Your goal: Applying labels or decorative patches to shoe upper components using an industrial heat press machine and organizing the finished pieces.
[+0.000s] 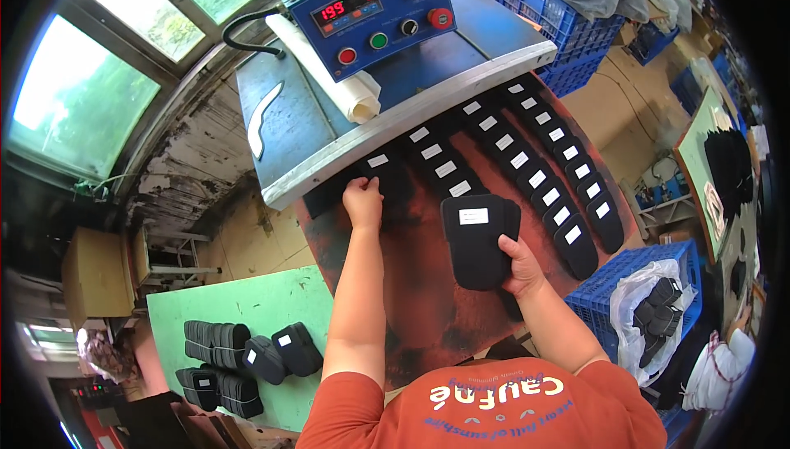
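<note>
On the red-brown table (428,301), the right hand (520,268) is closed around the bottom of a stack of black pads (476,239). The stack's long side points away from the person. The left hand (363,202) presses flat on a pad in the row (527,161), up and left of the stack and nearer the blue machine (370,13).
</note>
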Tool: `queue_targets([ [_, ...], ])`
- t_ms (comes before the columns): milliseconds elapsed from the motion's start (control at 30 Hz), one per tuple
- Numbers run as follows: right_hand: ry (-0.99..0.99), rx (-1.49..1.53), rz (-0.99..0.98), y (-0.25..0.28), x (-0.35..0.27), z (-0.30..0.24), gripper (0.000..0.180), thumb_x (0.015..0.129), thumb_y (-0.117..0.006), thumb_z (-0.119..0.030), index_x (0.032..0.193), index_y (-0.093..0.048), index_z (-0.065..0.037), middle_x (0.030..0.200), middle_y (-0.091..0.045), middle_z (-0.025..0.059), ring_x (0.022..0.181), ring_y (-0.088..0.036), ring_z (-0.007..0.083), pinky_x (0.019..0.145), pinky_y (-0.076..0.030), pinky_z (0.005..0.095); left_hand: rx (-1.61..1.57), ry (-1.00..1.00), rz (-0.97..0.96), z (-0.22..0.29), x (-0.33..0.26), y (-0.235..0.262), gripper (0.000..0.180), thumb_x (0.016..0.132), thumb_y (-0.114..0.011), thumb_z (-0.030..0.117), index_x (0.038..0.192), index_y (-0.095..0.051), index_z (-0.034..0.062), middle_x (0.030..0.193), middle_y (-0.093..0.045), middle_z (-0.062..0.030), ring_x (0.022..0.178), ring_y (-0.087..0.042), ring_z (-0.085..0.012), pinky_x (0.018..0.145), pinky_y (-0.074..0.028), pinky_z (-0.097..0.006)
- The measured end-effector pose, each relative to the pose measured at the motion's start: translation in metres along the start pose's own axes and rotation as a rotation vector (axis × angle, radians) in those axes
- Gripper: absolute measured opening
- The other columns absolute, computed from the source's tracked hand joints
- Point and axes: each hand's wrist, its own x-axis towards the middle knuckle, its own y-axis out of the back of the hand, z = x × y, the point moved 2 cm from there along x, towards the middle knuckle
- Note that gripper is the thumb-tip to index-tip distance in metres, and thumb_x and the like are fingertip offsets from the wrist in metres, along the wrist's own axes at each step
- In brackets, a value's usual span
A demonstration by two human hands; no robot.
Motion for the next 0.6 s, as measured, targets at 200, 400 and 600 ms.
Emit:
queue_targets([
  [200,0.164,-0.254,0.219,-0.001,0.018,-0.002,0.056,0.079,-0.067,-0.008,0.127,-0.038,-0.006,0.118,-0.051,0.0086,0.109,-0.051,0.0209,0.092,-0.044,0.0362,-0.090,0.016,-0.433,0.053,-0.093,-0.006,0.020,0.078,-0.067,0.011,0.092,-0.062,-0.0022,0.074,-0.061,-0.0054,0.055,-0.052,-0.0082,0.049,-0.041,-0.020],
  [400,0.115,-0.150,0.229,-0.009,0.026,-0.010,0.052,0.082,-0.062,-0.007,0.127,-0.037,-0.006,0.119,-0.051,0.0098,0.108,-0.052,0.0219,0.091,-0.046,0.0376,-0.351,0.063,-0.144,0.028,-0.061,0.012,0.011,0.079,-0.064,0.007,0.084,-0.060,-0.0029,0.069,-0.058,-0.0022,0.050,-0.048,-0.0052,0.046,-0.038,-0.020],
  [600,0.094,-0.186,0.161,-0.002,0.030,-0.004,0.053,0.080,-0.060,-0.015,0.127,-0.039,-0.005,0.118,-0.052,0.0131,0.107,-0.054,0.0261,0.092,-0.045,0.0402,0.375,-0.299,0.023,-0.001,-0.023,0.015,0.035,0.077,-0.068,0.015,0.100,-0.058,-0.0086,0.072,-0.060,-0.0108,0.053,-0.055,-0.0130,0.050,-0.046,-0.026],
])
